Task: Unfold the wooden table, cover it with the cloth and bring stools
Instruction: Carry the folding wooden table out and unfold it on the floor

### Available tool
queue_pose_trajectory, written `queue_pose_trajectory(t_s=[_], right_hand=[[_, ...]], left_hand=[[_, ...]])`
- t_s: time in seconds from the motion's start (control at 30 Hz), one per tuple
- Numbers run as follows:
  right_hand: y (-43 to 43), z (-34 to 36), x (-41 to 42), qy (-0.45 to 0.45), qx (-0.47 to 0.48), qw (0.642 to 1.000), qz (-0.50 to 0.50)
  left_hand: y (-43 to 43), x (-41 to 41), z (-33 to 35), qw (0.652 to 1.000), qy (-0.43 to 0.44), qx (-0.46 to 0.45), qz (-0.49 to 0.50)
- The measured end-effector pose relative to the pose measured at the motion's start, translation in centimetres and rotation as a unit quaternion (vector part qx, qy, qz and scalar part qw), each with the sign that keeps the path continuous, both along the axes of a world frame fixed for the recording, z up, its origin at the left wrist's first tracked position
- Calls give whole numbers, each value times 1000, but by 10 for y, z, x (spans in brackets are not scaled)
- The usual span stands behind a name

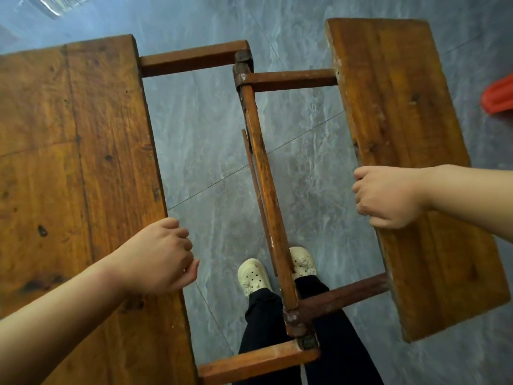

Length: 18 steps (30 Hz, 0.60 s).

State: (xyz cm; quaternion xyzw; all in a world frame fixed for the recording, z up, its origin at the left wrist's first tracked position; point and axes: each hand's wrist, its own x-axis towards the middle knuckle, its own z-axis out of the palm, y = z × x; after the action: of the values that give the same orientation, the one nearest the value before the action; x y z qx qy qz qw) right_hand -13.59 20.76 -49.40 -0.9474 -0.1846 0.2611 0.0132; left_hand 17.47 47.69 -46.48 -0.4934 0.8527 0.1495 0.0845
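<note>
Brown wooden table (191,61) stands part-unfolded on grey tiles (200,134). Left of its centre rail (266,190), the left hand (158,257) curls its fingers over the edge of the wide leaf (83,162); right of it, the right hand (388,195) clamps the narrow leaf (402,107).

Showed a worn, orange-brown wooden table (83,168) from above, partly unfolded. Split into a wide left board (50,112), scratched and dotted with dark knots, and a narrower right board (388,87), the two well apart. Joined at both ends by short rails (291,80), hinged with dark metal fittings on a long middle bar (263,176) running between the boards.
</note>
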Motion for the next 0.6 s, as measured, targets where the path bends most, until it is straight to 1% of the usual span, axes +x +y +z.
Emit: queue_pose_trajectory(t_s=[0.13,0.23,0.33,0.47,0.57,0.6], right_hand=[[4,4,0,-34,-4,999,7],[9,11,-1,-10,-24,1000,-9],[14,12,-4,13,-12,1000,-23],[21,26,4,14,-16,999,-26],[34,28,16,-42,-22,999,-1],[37,28,20,-48,-22,999,1]], left_hand=[[3,-2,4,1000,-3,-4,5],[3,-6,9,1000,-5,-11,5],[5,-6,12,1000,-12,-9,4],[6,-11,12,1000,-13,-18,16],[-2,-25,10,1000,5,-30,6],[-6,-29,10,999,7,-37,3]])
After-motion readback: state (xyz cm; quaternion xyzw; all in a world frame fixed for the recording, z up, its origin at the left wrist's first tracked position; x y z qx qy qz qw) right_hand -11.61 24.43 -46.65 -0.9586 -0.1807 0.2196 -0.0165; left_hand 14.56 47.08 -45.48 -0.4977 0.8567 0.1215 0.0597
